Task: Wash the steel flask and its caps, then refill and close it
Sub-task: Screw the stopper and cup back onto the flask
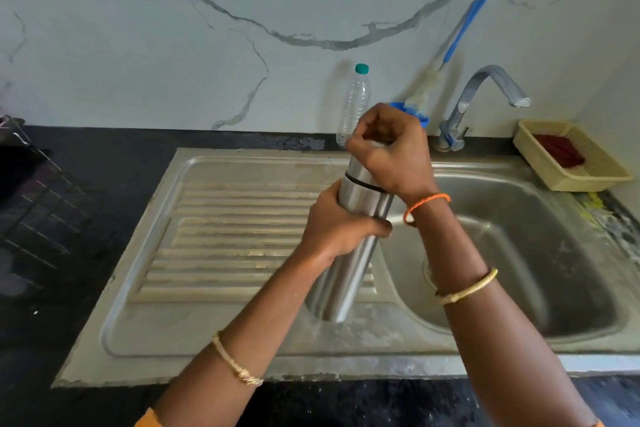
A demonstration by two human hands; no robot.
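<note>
A tall steel flask (349,253) stands upright on the sink's ribbed draining board (221,236), close to the basin's left rim. My left hand (337,225) grips the flask's body around the middle. My right hand (389,146) is curled over the flask's top, fingers wrapped round the cap, which is mostly hidden under the hand. A dark ring runs around the flask just below that hand.
The steel basin (526,253) lies to the right, under a tap (485,97). A plastic water bottle (355,104) and a blue-handled bottle brush (450,55) stand at the back wall. A beige basket (571,156) holds a red cloth. A wire rack (31,204) sits far left.
</note>
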